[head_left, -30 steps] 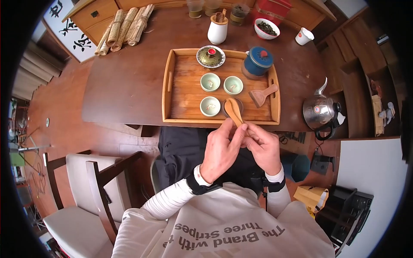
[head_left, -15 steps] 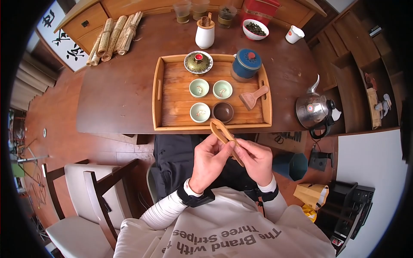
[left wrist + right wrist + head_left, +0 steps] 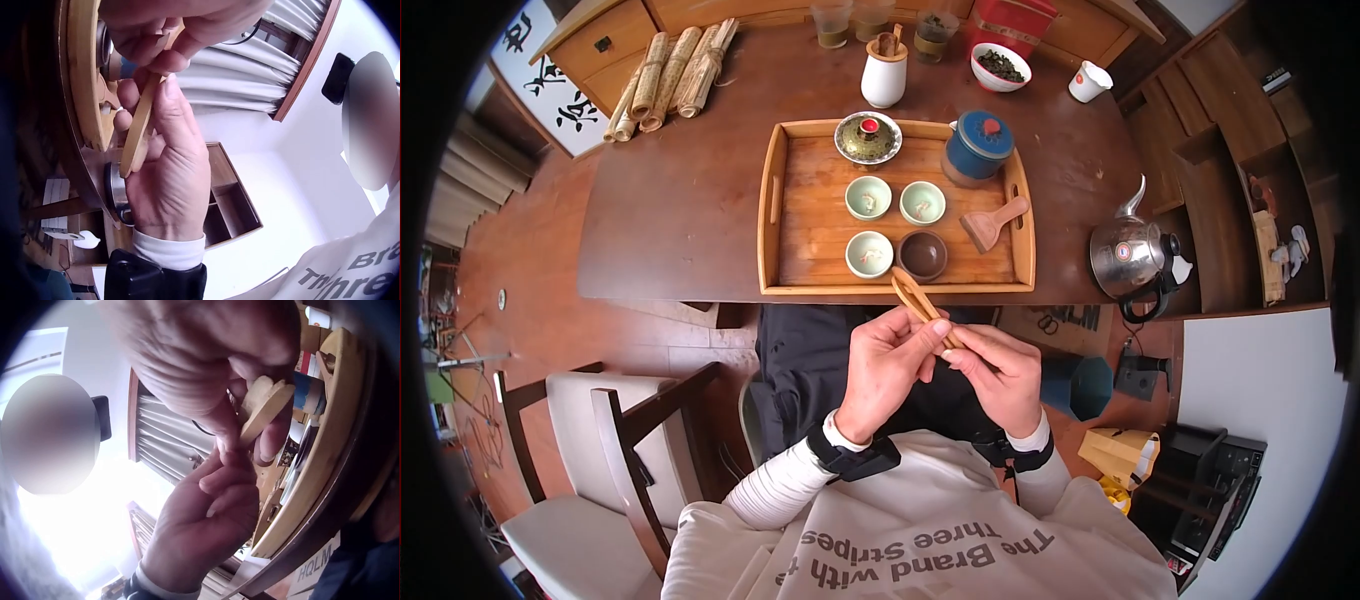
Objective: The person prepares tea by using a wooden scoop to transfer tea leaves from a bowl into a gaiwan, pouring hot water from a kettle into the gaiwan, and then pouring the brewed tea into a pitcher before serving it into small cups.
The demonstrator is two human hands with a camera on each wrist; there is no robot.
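In front of my body, past the tray's near edge, both hands hold a pair of light wooden tea tongs (image 3: pixel 917 299). My left hand (image 3: pixel 880 372) pinches them around the middle between thumb and fingers. Lower down their length, my right hand (image 3: pixel 1002 378) grips the end closer to me. The left wrist view shows the tongs (image 3: pixel 139 137) lying across the right hand's fingers (image 3: pixel 172 115). At the tray's near side, just beyond the far tip, sit a dark brown cup (image 3: pixel 922 256) and a pale green cup (image 3: pixel 869 254).
The wooden tray (image 3: pixel 770 240) also bears two more green cups, a lidded bowl (image 3: pixel 868 138), a blue pot (image 3: pixel 980 147) and a flat wooden tool (image 3: pixel 994 222). A metal kettle (image 3: pixel 1128 250) stands right of it. Behind are a white jar (image 3: pixel 884 80) and bamboo scrolls (image 3: pixel 670 80).
The tongs have come back from over the dark cup toward my body. Their two arms showed a wide gap half a second ago and now appear closer together.
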